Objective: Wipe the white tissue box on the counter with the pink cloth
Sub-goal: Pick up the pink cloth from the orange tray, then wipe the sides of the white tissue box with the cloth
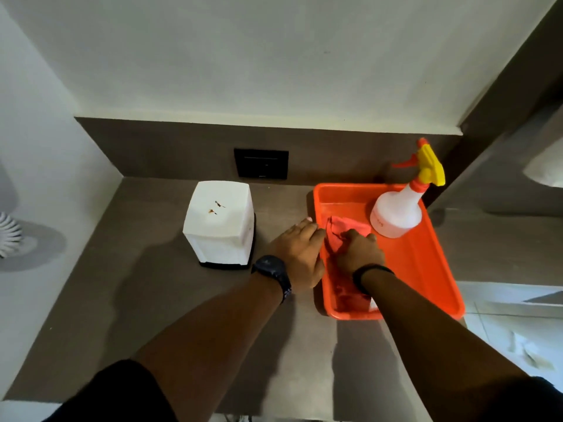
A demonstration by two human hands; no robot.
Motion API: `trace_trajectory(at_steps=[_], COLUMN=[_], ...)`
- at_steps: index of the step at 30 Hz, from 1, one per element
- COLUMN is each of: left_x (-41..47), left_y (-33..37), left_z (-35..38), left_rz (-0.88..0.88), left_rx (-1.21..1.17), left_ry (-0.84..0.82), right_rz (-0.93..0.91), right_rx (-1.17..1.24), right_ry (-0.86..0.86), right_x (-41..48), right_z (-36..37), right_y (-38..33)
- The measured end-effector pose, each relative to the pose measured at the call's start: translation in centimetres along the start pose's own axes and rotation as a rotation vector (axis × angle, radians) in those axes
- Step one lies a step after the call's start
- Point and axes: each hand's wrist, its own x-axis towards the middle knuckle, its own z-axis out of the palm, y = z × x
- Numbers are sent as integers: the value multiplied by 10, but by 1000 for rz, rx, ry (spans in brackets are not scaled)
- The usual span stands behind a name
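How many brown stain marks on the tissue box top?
2, both on the top face of the white tissue box, left of centre: one mark farther back, one mark just nearer and left. The far sides are hidden, so more could exist.

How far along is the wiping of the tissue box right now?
Nothing is wiped yet: the tissue box shows brown marks on top and stands untouched on the counter. In hand: the right hand grips the cloth inside the tray, the left hand resting at its rim. Left: lift the cloth over and wipe the box.
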Motion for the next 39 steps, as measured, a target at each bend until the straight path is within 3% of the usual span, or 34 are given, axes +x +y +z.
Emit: trace_trajectory(at_steps=[6,9,11,14,17,21,26,31,35,39], left_x=[11,8,1,-5,-3,-3,-6,-6,-7,-8], left_y=[-34,-73,-102,-138,-155,-158,-151,-148,-149,-147], left_z=[-93,-124,-134,-138,-132,-124,-127,-127,-126,-124], left_rz=[-11,-116,-189,-283,-275,-189,-182,-195,-202,-205], left_rx=[79,121,200,277,273,246,290,285,295,304], left_ry=[285,186,-13,-302,-444,-376,-379,-392,-396,-392], right_rz=[-100,-163,-152,-86,-75,-86,40,-45,81,-113], right_rx=[618,935,1047,1081,1123,1169,1074,1195,1079,1119], right_ry=[323,206,104,-31,-116,-140,-117,-69,-124,-9], right_x=[-22,-35,-39,-41,-43,-46,-54,-53,-55,-56], right_z=[-36,-32,-14,15,38,59,76,77,83,75], right_y=[-63,-108,-125,-134,-139,-150,-150,-148,-147,-146])
